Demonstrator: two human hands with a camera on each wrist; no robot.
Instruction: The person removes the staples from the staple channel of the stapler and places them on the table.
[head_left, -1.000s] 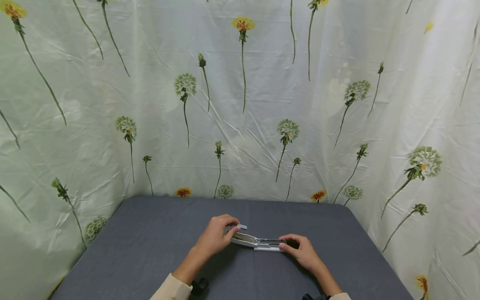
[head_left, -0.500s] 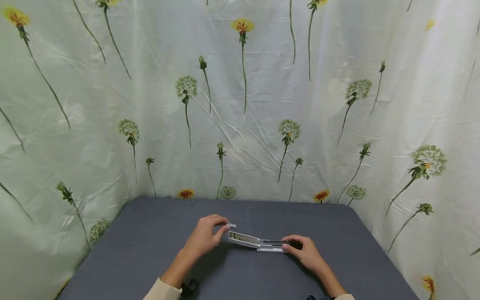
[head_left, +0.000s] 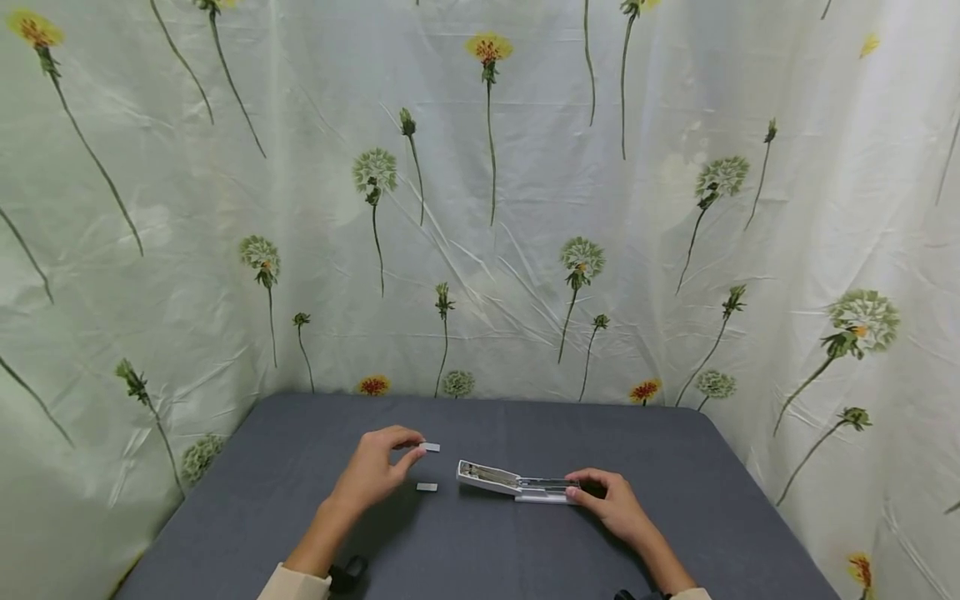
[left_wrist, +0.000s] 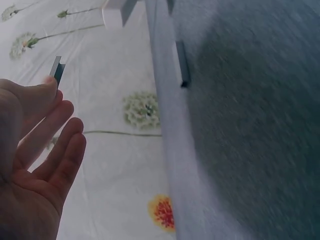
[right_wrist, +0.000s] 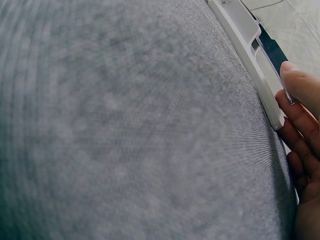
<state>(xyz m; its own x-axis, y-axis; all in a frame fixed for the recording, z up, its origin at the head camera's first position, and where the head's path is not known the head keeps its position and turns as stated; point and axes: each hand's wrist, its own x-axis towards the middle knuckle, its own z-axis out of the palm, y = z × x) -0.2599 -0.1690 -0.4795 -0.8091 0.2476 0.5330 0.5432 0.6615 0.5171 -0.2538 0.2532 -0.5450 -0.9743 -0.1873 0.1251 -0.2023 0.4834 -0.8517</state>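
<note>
A white stapler (head_left: 487, 477) lies on the cloth, its top arm swung far back to the left so that the metal staple channel shows. My right hand (head_left: 609, 500) grips the stapler's right end. In the right wrist view, the thumb (right_wrist: 300, 85) presses on the dark metal magazine (right_wrist: 274, 52) above the white base (right_wrist: 250, 62). Between thumb and index finger, my left hand (head_left: 378, 467) pinches a small strip of staples (left_wrist: 58, 72), held up left of the stapler. A second strip of staples (head_left: 427, 487) rests on the cloth between the left hand and the stapler.
A dark grey cloth (head_left: 600, 442) covers the table, whose far edge meets a pale curtain (head_left: 480, 275) printed with dandelions. The curtain also hangs along both sides.
My left hand has moved left, away from the stapler's raised arm, carrying the staple strip. The second strip on the cloth has come into view. My right hand keeps its grip.
</note>
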